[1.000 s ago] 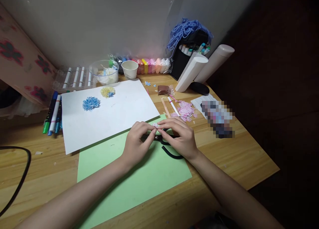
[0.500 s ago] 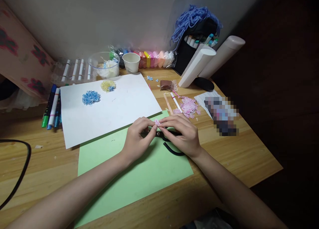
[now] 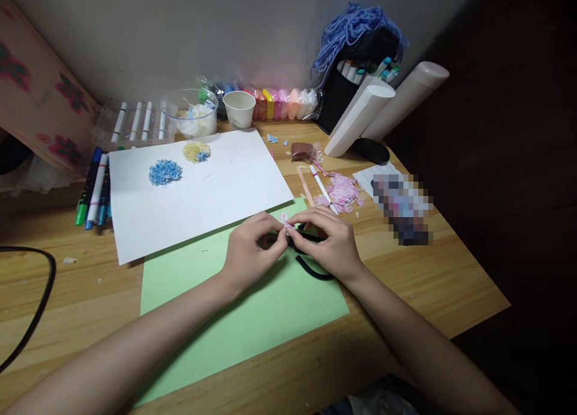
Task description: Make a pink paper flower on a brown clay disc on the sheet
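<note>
Green paper (image 3: 252, 319) first, out along the counter's (image 3: 419, 282) front edge, perhaps there to spare the wood. Just by its far right corner the hands meet: the left hand (image 3: 252, 246) pinches a pink scrap (image 3: 283, 218) between thumb and finger, and the right hand (image 3: 331, 240) nips it from the other side. Two pinches, I'd say, because anything that small and limp needs steadying from both sides. Beneath them lie the scissors (image 3: 310, 273), handles to the right, likely parked within easy reach. Beyond, white paper (image 3: 234, 186) overlaps the green sheet's far edge, bearing a blue clump (image 3: 165, 172) and a yellow clump (image 3: 195, 151) on its far left half, seemingly set clear of busy fingers. Towards the counter's right edge, pink shreds (image 3: 343, 189) heap against a marker (image 3: 317, 179), handy for the right hand. Near the back edge, a cup (image 3: 238, 111) and tub (image 3: 198, 126), out of the way.
</note>
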A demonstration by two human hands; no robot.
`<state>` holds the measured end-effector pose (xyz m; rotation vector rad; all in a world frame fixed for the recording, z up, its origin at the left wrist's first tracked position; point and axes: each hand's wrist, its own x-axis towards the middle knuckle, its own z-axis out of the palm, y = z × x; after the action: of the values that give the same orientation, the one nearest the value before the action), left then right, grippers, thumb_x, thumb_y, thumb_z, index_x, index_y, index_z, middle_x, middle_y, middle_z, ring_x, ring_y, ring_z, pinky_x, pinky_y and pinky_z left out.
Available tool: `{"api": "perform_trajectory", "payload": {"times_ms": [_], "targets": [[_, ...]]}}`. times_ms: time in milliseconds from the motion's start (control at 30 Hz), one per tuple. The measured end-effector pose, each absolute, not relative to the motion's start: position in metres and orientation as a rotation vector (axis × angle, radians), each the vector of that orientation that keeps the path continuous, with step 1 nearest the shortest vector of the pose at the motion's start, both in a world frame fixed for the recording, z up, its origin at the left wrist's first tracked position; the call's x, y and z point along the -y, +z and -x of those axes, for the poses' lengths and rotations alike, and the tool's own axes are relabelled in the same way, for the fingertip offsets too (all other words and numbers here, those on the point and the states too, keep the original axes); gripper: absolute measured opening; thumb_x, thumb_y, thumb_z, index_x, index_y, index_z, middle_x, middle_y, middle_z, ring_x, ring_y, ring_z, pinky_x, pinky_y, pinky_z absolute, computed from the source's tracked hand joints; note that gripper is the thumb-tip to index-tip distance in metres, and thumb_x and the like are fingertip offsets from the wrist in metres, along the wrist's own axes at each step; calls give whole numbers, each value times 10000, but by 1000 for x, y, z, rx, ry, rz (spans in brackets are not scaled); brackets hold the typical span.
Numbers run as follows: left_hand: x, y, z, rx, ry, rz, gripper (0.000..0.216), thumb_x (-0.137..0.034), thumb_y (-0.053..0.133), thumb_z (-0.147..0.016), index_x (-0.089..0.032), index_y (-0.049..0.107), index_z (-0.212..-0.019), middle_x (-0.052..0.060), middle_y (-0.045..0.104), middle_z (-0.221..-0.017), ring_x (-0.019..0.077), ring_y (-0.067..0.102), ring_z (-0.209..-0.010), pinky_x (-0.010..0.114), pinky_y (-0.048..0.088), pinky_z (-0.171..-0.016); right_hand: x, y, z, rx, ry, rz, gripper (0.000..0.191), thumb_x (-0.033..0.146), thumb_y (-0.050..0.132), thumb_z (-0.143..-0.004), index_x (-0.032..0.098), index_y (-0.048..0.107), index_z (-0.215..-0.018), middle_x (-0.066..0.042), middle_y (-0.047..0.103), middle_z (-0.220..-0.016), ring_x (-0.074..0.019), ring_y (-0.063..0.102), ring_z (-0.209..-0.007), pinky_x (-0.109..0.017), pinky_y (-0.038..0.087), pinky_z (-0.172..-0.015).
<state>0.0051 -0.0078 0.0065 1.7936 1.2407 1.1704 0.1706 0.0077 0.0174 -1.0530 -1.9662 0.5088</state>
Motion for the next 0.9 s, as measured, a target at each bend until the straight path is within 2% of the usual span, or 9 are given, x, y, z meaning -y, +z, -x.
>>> {"api": "perform_trajectory", "payload": {"times_ms": [233, 467, 533, 667, 767, 833, 900], "targets": [[9, 6, -6, -1266, 1125, -1836, 104, -159, 589, -805, -163, 670, -740, 14, 628, -713, 100, 517, -604, 228, 399, -553, -7, 17, -171, 1884, 531, 1182, 58, 166, 630, -804, 191, 659, -762, -9, 678, -734, -142, 601, -692, -275, 474, -646], [6, 9, -4, -1321, 1104, -1746, 113, -159, 583, -802, -168, 646, -709, 5, 596, -704, 89, 458, -573, 229, 367, -533, -21, 18, -180, 1499, 831, 1425, 146, 298, 624, -802, 167, 677, -765, -29, 703, -751, -145, 624, -645, -250, 474, -564], [6, 9, -4, -1336, 1095, -1736, 110, -166, 584, -803, -172, 650, -715, 2, 588, -700, 86, 445, -563, 229, 357, -525, -30, 16, -192, 1461, 754, 1499, 176, 323, 625, -799, 163, 696, -785, -42, 716, -761, -164, 639, -675, -271, 489, -600], [6, 9, -4, -1339, 1087, -1744, 119, -172, 577, -810, -174, 651, -717, 1, 571, -690, 84, 426, -549, 229, 343, -515, -50, 8, -223, 1581, 397, 1673, 195, 283, 583, -821, 169, 739, -845, -69, 734, -827, -207, 639, -734, -364, 494, -724], [6, 8, -3, -1338, 1104, -1754, 122, -170, 575, -812, -173, 633, -706, -2, 556, -677, 83, 416, -540, 228, 337, -508, -57, 5, -235, 1646, 205, 1638, 198, 195, 561, -818, 162, 742, -890, -99, 724, -925, -249, 636, -892, -418, 482, -823], [6, 8, -3, -1338, 1116, -1759, 121, -168, 573, -815, -175, 625, -706, -3, 555, -677, 83, 416, -539, 227, 335, -504, -56, 8, -233, 1662, 160, 1574, 227, 161, 542, -825, 176, 729, -954, -99, 707, -988, -237, 627, -926, -396, 489, -808], [6, 8, -3, -1337, 1119, -1768, 122, -165, 571, -816, -177, 622, -706, -4, 552, -674, 84, 416, -539, 227, 333, -503, -50, 14, -224, 1698, 216, 1482, 226, 171, 546, -841, 201, 706, -998, -80, 692, -1000, -194, 626, -845, -334, 499, -707]]}}
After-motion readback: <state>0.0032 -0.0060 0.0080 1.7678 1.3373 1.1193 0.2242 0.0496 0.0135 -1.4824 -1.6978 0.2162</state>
